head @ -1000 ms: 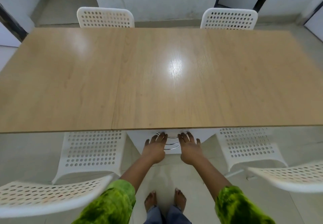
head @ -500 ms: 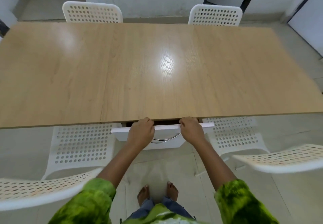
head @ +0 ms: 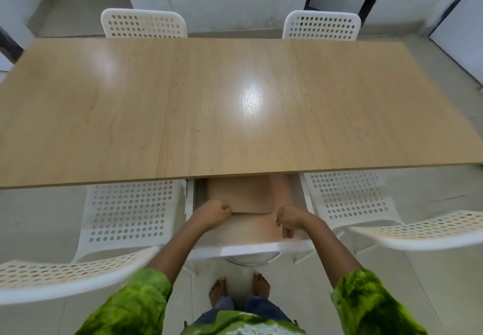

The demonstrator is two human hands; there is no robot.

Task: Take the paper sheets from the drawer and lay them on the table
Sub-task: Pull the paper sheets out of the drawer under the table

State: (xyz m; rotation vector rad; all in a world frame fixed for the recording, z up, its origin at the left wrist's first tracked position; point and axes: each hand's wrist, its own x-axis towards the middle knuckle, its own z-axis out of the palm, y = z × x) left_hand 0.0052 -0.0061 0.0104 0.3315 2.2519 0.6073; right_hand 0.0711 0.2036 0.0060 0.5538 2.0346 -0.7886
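Observation:
The white drawer under the near edge of the wooden table stands pulled out toward me. Inside it lie tan paper sheets, their far part hidden beneath the tabletop. My left hand is curled into a fist at the near-left corner of the sheets, thumb on their edge. At the near-right corner my right hand has its fingers loosely curled and blurred, and I cannot tell whether it grips the sheets.
White perforated chairs stand on either side of the drawer, two more near me, and two at the table's far side. My bare feet are on the tiled floor.
Both hands pulled the drawer out from under the table, let go of its front edge and moved inside onto the near edge of the paper sheets.

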